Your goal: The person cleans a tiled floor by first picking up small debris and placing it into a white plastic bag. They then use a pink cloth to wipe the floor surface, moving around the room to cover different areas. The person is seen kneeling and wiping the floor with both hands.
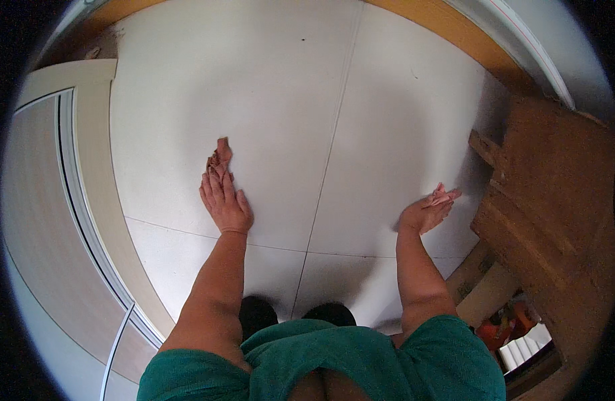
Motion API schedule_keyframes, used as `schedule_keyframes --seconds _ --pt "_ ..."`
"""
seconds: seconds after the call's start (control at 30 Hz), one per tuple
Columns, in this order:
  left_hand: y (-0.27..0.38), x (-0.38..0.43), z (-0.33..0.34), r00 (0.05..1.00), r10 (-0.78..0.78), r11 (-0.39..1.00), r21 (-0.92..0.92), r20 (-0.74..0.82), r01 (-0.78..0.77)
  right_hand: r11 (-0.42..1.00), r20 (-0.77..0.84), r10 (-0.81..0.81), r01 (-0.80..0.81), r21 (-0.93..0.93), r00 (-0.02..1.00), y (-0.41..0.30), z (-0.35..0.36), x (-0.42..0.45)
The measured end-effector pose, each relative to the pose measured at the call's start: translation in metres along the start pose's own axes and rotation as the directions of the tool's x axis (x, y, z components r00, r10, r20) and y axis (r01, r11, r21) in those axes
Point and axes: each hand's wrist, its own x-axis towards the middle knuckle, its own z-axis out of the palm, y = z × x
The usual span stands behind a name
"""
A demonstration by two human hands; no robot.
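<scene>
My left hand is palm down over a crumpled brownish-pink cloth, its fingers covering the near end. The cloth's far end sticks out past the fingertips onto the white tiled floor. Over to the right, my right hand is turned sideways, holding a lighter pink cloth bunched at the thumb side. Part of each cloth is hidden by the hand. Both arms reach forward and down.
A brown wooden piece of furniture stands close to my right hand. Red-orange items lie beneath it. A beige-framed panel borders the left side. An orange-brown skirting runs along the far right. Dark footwear shows below me.
</scene>
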Motion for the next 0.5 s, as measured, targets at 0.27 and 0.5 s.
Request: schedule_keyframes --seconds 0.27,0.5 --pt "-0.002 0.002 -0.002 0.999 -0.023 0.999 -0.040 0.043 0.025 0.655 0.046 -0.077 0.086 -0.751 0.996 0.005 -0.003 -0.001" --pt "0.004 0.001 -0.008 0.990 -0.072 0.997 -0.004 0.119 0.073 0.418 0.149 -0.256 0.248 -0.874 0.955 -0.027 0.001 0.001"
